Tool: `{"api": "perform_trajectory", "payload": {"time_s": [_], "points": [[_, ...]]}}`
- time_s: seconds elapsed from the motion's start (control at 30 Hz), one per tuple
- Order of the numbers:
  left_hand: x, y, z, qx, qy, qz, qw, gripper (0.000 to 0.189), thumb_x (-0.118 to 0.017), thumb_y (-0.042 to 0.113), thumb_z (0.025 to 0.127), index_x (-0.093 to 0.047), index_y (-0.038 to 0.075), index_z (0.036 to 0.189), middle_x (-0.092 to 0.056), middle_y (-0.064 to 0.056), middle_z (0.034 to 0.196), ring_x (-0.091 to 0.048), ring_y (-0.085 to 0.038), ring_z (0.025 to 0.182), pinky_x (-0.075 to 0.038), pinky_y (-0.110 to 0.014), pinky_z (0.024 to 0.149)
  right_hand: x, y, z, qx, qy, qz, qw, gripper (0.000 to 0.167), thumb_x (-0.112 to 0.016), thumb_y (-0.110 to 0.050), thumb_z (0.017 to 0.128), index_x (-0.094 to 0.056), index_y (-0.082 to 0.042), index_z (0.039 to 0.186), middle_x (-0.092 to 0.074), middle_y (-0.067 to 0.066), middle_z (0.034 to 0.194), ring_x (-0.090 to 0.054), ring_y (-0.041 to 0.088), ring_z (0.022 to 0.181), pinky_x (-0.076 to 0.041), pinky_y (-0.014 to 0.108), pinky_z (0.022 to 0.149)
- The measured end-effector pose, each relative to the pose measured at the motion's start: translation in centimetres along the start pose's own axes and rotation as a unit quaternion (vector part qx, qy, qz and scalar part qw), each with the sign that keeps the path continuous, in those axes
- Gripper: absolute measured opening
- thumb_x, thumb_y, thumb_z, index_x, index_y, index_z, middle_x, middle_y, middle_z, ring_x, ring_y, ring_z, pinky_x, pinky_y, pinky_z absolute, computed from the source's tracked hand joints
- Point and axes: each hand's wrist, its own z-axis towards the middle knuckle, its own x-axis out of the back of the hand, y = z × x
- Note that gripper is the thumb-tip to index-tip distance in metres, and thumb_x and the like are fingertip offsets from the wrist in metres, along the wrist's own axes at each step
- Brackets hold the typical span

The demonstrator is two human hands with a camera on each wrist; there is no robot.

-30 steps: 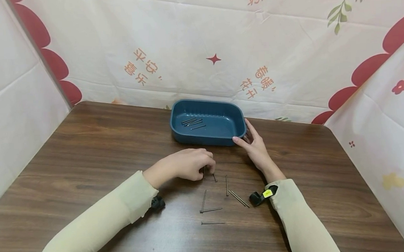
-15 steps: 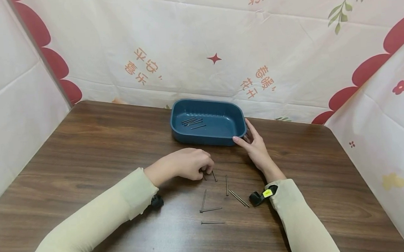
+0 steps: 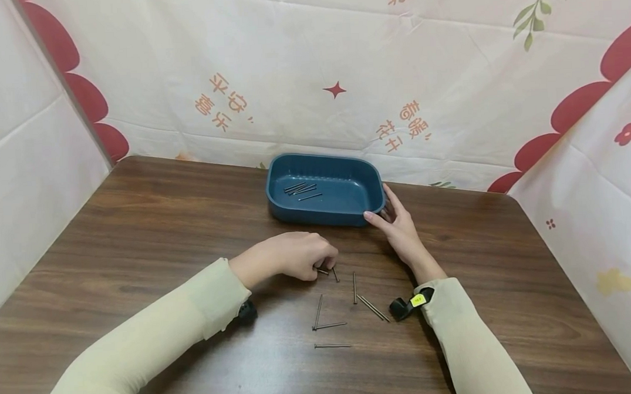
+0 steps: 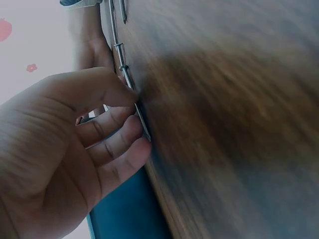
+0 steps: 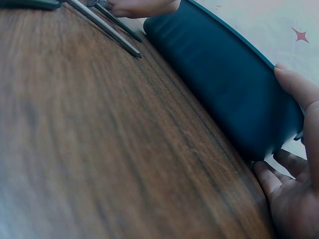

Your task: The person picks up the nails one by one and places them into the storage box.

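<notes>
While left fingers [image 4: 132, 128] pinch a slim grey nail [image 4: 142, 121], right fingers [image 5: 269, 180] grip a blue tray [image 5: 224, 84].

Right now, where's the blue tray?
In the head view, the blue tray sits centrally near the far edge of the table, the right hand holding its right end, the left hand in front of it.

The place is looking like a small cloth-walled booth [image 3: 22, 151]; whether in a home or elsewhere, the views are not telling. White, creased cloth [image 3: 277, 52] is hanging behind the wood-grain table [image 3: 163, 215] and along its left and right edges, showing red scallops [image 3: 576, 108], flowers [image 3: 628, 134], leaf sprigs [image 3: 537, 23] and orange lettering [image 3: 220, 102].
</notes>
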Motion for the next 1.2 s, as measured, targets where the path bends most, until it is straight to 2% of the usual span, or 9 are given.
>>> {"api": "perform_trajectory", "payload": {"time_s": [0.27,0.77,1.2], "points": [[0.20,0.55,0.30,0.015,-0.022,0.006,0.9996,0.028,-0.065,-0.006,0.082,-0.065,0.015,0.100,-0.048,0.009,0.072,-0.044,-0.006,0.065,-0.035,-0.021,0.059,0.03,-0.05,0.09,-0.003,0.002,-0.003,1.0000,0.087,-0.068,-0.026,0.097,-0.012,-0.026,0.164,-0.022,0.005,0.169,-0.024,0.023,0.156,-0.023,0.045,0.126],[0.17,0.66,0.74,0.020,-0.031,0.014,0.9992,0.025,-0.070,-0.004,0.082,-0.064,0.014,0.098,-0.059,0.005,0.083,-0.047,-0.007,0.070,-0.038,-0.022,0.062,0.03,-0.05,0.08,-0.003,0.001,0.000,1.0000,0.087,-0.068,-0.025,0.097,-0.012,-0.028,0.163,-0.021,0.005,0.169,-0.023,0.023,0.157,-0.023,0.045,0.126],[0.52,0.68,0.67,0.019,-0.044,0.007,0.9988,0.025,-0.069,-0.006,0.084,-0.066,0.012,0.101,-0.051,0.006,0.078,-0.045,-0.006,0.068,-0.036,-0.021,0.061,0.01,-0.03,0.00,-0.001,-0.001,0.001,1.0000,0.087,-0.068,-0.024,0.097,-0.013,-0.029,0.163,-0.022,0.005,0.169,-0.023,0.024,0.156,-0.023,0.047,0.126]]}}
